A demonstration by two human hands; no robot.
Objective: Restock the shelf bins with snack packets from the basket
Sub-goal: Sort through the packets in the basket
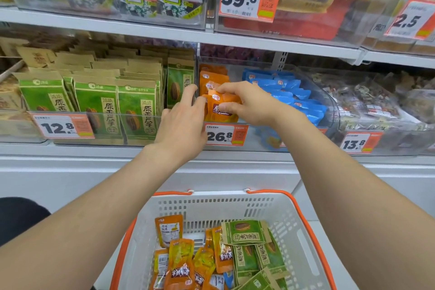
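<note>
Both hands are at the clear shelf bin point(254, 141) marked 26.8. My right hand point(249, 101) pinches an orange snack packet point(220, 107) between thumb and fingers at the bin's left front. My left hand point(182, 125) touches that packet's left edge with its fingertips. More orange packets point(213, 75) stand behind it, and blue packets point(289, 92) fill the bin's right side. Below, a white basket point(235, 209) with orange handles holds several orange packets point(181, 263) and green sunflower seed packets point(249, 233).
Left of the bin, green seed packets point(98, 103) stand in rows behind a 12.8 tag. A bin of mixed dark packets point(376, 101) sits to the right, tagged 13.8. The upper shelf point(164, 28) carries seaweed and nut bags close above the hands.
</note>
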